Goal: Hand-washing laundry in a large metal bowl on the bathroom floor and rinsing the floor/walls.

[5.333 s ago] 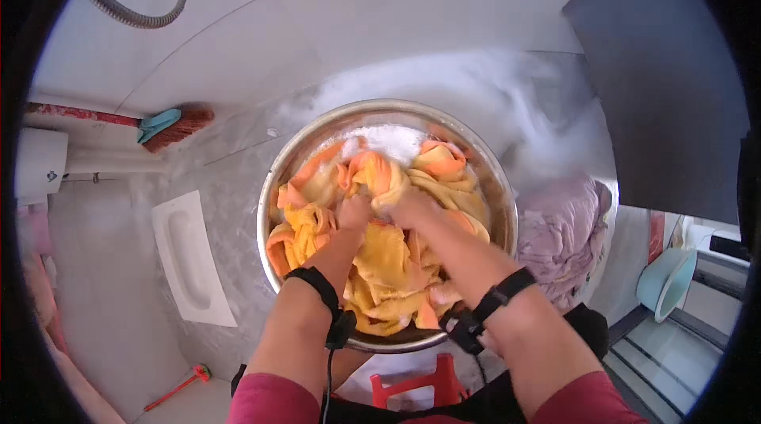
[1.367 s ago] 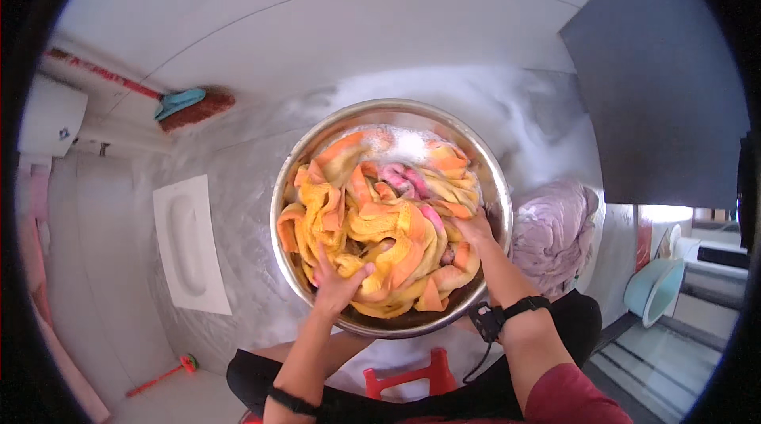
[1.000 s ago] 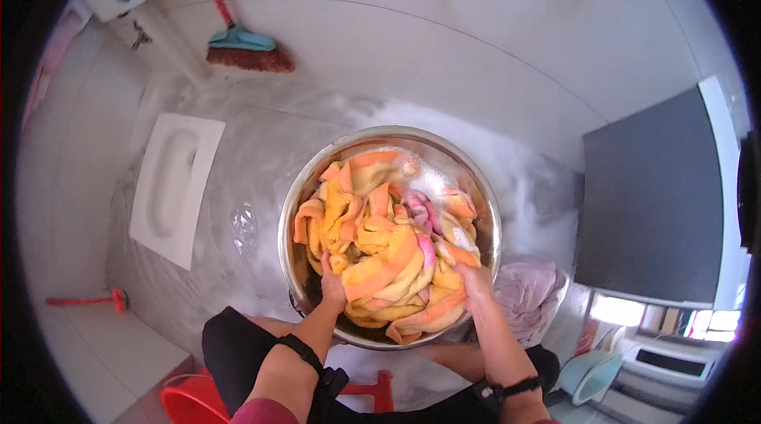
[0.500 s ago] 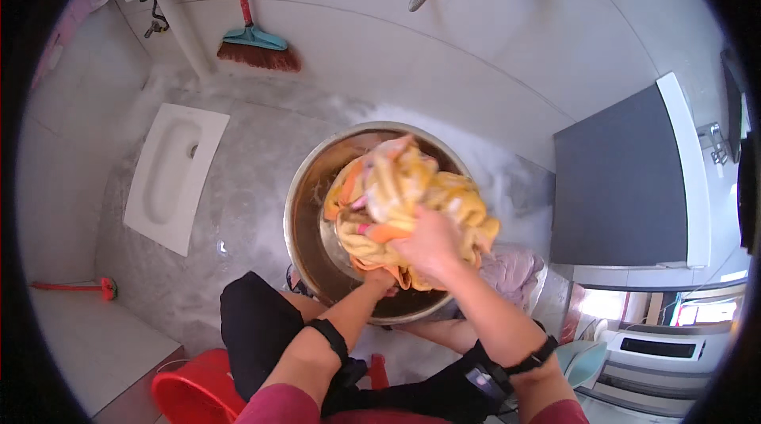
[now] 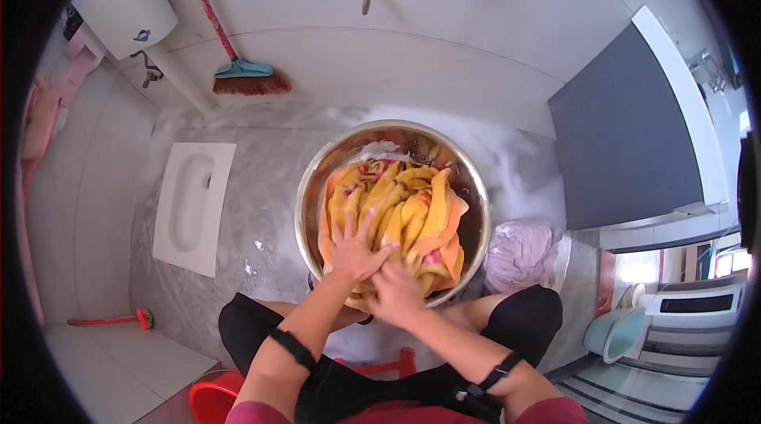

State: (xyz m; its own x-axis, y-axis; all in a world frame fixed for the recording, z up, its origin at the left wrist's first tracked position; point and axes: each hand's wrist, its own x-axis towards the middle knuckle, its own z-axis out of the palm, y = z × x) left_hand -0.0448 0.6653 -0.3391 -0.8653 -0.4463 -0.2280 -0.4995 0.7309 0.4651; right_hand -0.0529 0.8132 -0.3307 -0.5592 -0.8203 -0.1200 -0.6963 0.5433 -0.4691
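A big round metal basin (image 5: 311, 186) stands on the floor before my knees. Bunched inside it lies a yellow cloth (image 5: 392, 202) with orange edges and some dark and pink patterning, thick like a towel or blanket. My left hand (image 5: 357, 256) rests flat on the cloth's near part, fingers spread and pointing away from me. Close beside it, my right hand (image 5: 398, 293) is against the cloth at the basin's near rim. Motion blurs its fingers, so their grip is unclear. Whitish suds show at the cloth's far side.
Right of the basin sits a pale mauve bundle of cloth (image 5: 523, 254). A squat toilet (image 5: 193, 210) lies to the left, and a broom (image 5: 250, 79) leans on the far wall. A grey panel (image 5: 626, 139) stands right. Near me are a red bucket (image 5: 212, 399) and a pale green basin (image 5: 614, 335).
The cloth, earlier lifted and bundled in my hands, now lies spread lower in the basin. Both hands have come together at its near side, with the left now flat on top.
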